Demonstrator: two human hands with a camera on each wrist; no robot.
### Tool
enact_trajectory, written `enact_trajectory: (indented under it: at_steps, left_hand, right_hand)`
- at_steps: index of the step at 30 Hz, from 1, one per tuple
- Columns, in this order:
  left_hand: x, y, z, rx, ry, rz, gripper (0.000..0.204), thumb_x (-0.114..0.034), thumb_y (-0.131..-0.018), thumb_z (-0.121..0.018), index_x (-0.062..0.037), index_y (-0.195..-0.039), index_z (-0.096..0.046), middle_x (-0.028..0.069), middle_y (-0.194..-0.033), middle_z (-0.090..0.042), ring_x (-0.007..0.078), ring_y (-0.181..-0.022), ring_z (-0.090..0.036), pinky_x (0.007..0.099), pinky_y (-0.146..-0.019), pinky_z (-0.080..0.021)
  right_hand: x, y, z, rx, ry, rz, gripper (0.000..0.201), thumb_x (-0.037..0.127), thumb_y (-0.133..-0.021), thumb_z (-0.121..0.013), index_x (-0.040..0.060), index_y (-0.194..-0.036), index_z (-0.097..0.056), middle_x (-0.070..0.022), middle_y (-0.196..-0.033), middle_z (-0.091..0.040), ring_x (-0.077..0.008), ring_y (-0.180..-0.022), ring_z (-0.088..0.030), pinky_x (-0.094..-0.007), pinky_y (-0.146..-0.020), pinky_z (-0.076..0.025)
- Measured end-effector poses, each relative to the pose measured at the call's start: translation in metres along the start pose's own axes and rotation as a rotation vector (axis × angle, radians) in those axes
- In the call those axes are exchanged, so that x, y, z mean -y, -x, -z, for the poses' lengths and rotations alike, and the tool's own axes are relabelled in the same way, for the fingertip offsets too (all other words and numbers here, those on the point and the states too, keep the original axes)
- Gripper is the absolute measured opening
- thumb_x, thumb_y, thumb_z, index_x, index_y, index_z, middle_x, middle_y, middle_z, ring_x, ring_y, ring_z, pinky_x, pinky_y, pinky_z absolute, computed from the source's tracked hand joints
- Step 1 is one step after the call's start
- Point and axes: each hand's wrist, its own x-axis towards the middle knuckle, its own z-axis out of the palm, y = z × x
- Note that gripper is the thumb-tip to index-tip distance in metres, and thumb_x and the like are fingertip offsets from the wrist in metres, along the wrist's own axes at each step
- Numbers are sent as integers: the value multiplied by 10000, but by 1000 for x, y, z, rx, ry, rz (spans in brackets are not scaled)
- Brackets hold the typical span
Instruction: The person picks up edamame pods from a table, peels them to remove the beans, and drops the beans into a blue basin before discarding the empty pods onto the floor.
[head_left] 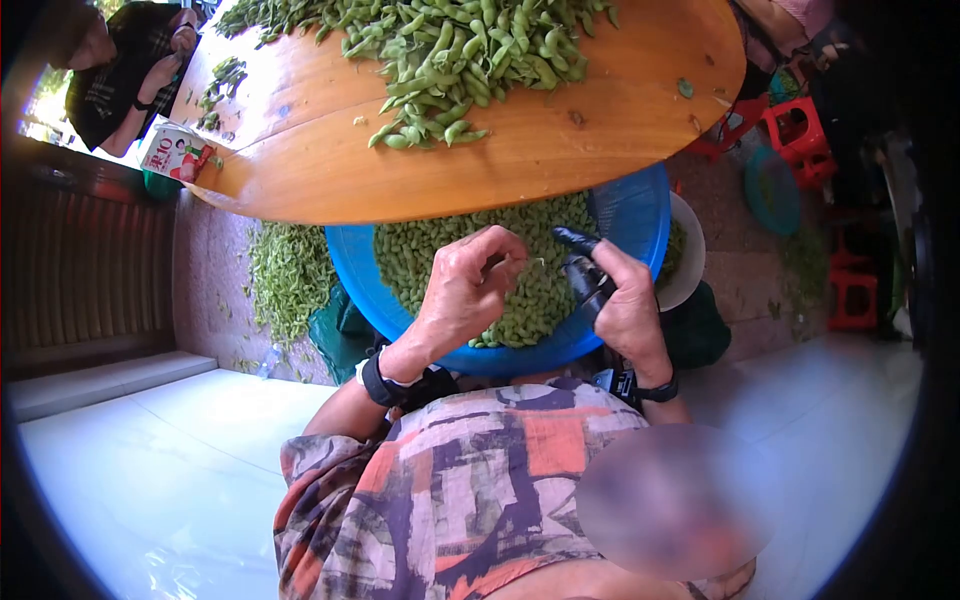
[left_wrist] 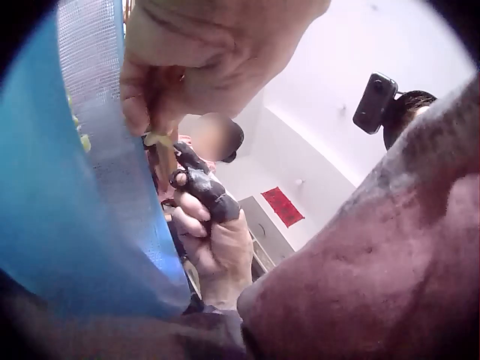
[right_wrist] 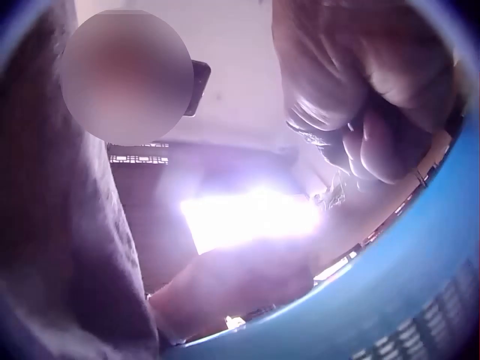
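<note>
My left hand (head_left: 462,285) is over the blue basin (head_left: 350,275), its fingers bent. In the left wrist view its thumb and fingertips pinch a small pale green edamame pod (left_wrist: 159,140), mostly hidden by the fingers. Facing it, my right hand (head_left: 632,305) wears black covers (head_left: 590,284) on two digits. Those two digits stand apart, with nothing visible between them, while the other fingers curl toward the palm. Under both hands, loose green soybeans (head_left: 530,312) fill much of the basin. The right wrist view shows the right hand (right_wrist: 367,97) dark against bright light.
A wooden table (head_left: 300,150) overhangs the basin's far side, bearing a heap of edamame pods (head_left: 470,60). Flat green pods (head_left: 285,280) lie on the floor at left. A white bowl (head_left: 690,255) stands right of the basin. Red stools (head_left: 800,140) and other people are beyond.
</note>
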Motion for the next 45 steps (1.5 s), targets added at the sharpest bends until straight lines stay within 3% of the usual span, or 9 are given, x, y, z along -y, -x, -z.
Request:
enact_trajectory:
  at_steps: [2, 13, 16, 18, 21, 28, 32, 34, 45]
  left_hand:
    - [6, 4, -1, 105, 321, 215, 97, 61, -887, -566, 4, -958, -534, 46, -772, -603, 96, -647, -587, 247, -569, -476]
    - [-30, -14, 21, 83, 87, -20, 244, 72, -829, -646, -2, -1056, -597, 64, -956, -664, 130, -835, -661, 272, -698, -544]
    - [-33, -39, 48, -236, -412, -411, 200, 80, -763, -675, -7, -942, -656, 122, -921, -647, 261, -829, -655, 338, -712, -529]
    - [-31, -55, 60, -291, -545, -440, 190, 13, -776, -696, -21, -961, -671, 118, -919, -632, 291, -849, -623, 369, -728, -517]
    - [-27, -72, 67, -298, -785, -287, 181, -100, -806, -698, -31, -972, -682, 93, -963, -618, 291, -905, -605, 385, -747, -520]
    - [-8, -84, 68, -279, -804, -246, 117, -60, -820, -686, -33, -933, -694, 106, -890, -641, 274, -789, -646, 368, -704, -539]
    - [-20, -72, 61, -404, -277, -209, 79, 13, -874, -637, -12, -935, -681, 59, -819, -680, 110, -610, -589, 252, -564, -492]
    - [-35, -55, 48, -181, 374, 128, 73, -3, -887, -651, 1, -959, -663, 28, -776, -649, 76, -614, -550, 226, -545, -456]
    - [-21, -18, -4, -172, 490, 43, 78, 36, -904, -628, -2, -962, -590, -11, -835, -581, 39, -697, -499, 189, -603, -420]
  right_hand:
    - [-3, -2, -8, -9, -64, 65, 320, 13, -855, -597, -8, -1173, -619, -139, -858, -590, -254, -753, -603, -299, -697, -467]
    - [-8, -2, 8, -154, -561, -202, 204, 149, -963, -455, 55, -886, -619, 23, -738, -541, -35, -619, -509, -200, -519, -407]
    - [-28, 1, 60, -564, 201, -43, 162, 22, -875, -500, 17, -956, -640, -28, -734, -612, -120, -654, -589, -307, -578, -477]
    - [-33, 5, 89, -712, 605, -110, 286, -16, -865, -515, 14, -1121, -639, -212, -859, -682, -366, -798, -677, -429, -702, -503]
    - [-44, 13, 106, -714, 743, -156, 326, -22, -848, -511, 23, -1146, -633, -263, -894, -668, -441, -846, -647, -453, -710, -497]
    - [-20, -6, 59, -498, 303, -72, 355, -56, -783, -521, 15, -1108, -647, -182, -745, -607, -248, -646, -589, -339, -659, -485]
    - [9, -19, 28, -252, -139, -92, 344, -62, -829, -485, 21, -1114, -660, -52, -721, -622, -112, -643, -552, -277, -607, -464]
    - [28, -26, 18, -86, -454, -245, 269, 1, -918, -461, 18, -1098, -660, 10, -716, -603, -37, -576, -496, -191, -518, -402]
    - [12, -29, 0, 218, -1085, -295, 245, 184, -977, -536, -53, -1024, -574, 36, -662, -458, -33, -540, -426, -174, -458, -325]
